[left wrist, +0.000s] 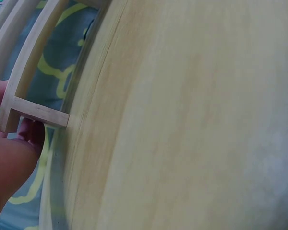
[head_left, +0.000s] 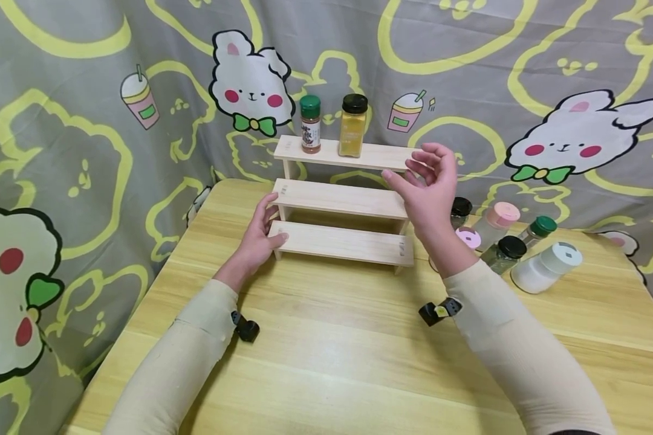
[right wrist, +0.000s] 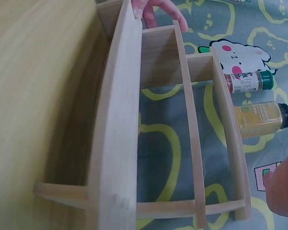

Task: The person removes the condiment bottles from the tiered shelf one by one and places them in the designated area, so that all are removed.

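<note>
A three-tier wooden rack [head_left: 337,199] stands at the far side of the table. My left hand [head_left: 256,238] grips the left end of its lowest tier, thumb on top; in the left wrist view the other fingers [left wrist: 36,134] reach underneath. By the right end of the top tier is my right hand [head_left: 432,196], its fingers loosely bent and nothing held. On that top tier, toward the left, stand a green-capped spice jar [head_left: 311,130] with a white label and a black-capped jar of yellow powder [head_left: 352,133]. Both lower tiers are bare.
Several more spice jars stand right of the rack, partly behind my right forearm: a pink-capped jar [head_left: 502,217], a green-capped one [head_left: 541,228], a black-capped one [head_left: 508,251] and a white one [head_left: 544,269]. A patterned grey curtain [head_left: 326,36] hangs behind the wooden table [head_left: 332,350].
</note>
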Demonstrator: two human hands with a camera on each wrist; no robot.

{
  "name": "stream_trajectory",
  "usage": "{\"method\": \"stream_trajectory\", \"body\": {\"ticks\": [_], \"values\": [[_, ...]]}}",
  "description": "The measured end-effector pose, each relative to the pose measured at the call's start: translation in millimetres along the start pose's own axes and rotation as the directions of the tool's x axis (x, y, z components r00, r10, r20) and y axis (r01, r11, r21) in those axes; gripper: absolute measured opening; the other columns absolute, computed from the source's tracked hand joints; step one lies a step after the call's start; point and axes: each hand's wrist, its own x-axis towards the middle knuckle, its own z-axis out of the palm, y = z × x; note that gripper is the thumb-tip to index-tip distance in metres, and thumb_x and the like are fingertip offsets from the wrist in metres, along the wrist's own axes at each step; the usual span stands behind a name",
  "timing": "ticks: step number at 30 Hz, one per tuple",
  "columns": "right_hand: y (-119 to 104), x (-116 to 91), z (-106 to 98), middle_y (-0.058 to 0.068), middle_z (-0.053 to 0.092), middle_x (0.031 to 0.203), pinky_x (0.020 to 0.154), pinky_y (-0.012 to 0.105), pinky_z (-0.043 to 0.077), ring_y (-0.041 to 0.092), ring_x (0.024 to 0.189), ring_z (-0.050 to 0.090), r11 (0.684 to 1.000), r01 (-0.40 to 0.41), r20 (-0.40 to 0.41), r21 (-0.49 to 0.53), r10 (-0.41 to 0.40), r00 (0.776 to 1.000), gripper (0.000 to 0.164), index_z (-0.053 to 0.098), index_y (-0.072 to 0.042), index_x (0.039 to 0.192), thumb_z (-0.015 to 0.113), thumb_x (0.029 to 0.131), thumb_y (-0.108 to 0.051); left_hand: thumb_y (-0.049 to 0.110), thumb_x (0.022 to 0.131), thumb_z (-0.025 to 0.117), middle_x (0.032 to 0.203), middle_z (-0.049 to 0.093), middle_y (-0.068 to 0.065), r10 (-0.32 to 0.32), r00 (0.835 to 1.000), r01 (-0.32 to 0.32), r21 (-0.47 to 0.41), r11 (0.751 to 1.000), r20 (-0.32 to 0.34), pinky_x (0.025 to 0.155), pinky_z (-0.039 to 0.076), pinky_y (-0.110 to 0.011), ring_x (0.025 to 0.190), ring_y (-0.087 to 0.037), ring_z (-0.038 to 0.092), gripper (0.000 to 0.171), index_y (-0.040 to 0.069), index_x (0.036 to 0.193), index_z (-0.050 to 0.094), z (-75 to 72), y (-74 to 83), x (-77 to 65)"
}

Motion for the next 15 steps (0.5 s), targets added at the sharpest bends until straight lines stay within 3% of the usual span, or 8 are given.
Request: {"method": "stream_trajectory", "body": {"ticks": [12, 15], "values": [[4.7, 28.8, 33.3, 0.011, 0.051, 0.123, 0.100, 0.037, 0.044, 0.026, 0.114, 0.053, 0.996, -0.042, 0.039, -0.084, 0.046, 0.998, 0.077, 0.049, -0.011, 0.131, 0.093, 0.068, -0.008, -0.026, 0.084, 0.055, 0.154, 0.036, -0.014, 0.012, 1.000, -0.012, 0.032, 0.999, -0.009, 0.113, 0.025, -0.044, 0.139, -0.028, 0.035, 0.089, 0.022, 0.155, 0.028, -1.5, 0.6, 0.2], [8.9, 36.7, 39.6, 0.012, 0.050, 0.125, 0.100, 0.036, 0.044, 0.024, 0.114, 0.053, 0.992, -0.057, 0.036, -0.116, 0.062, 0.997, 0.078, 0.049, -0.011, 0.132, 0.093, 0.068, -0.009, -0.026, 0.084, 0.055, 0.154, 0.037, -0.014, 0.015, 1.000, -0.015, 0.034, 0.999, -0.004, 0.112, 0.027, -0.045, 0.138, -0.029, 0.036, 0.089, 0.023, 0.154, 0.029, -0.8, 0.3, -0.1]]}}
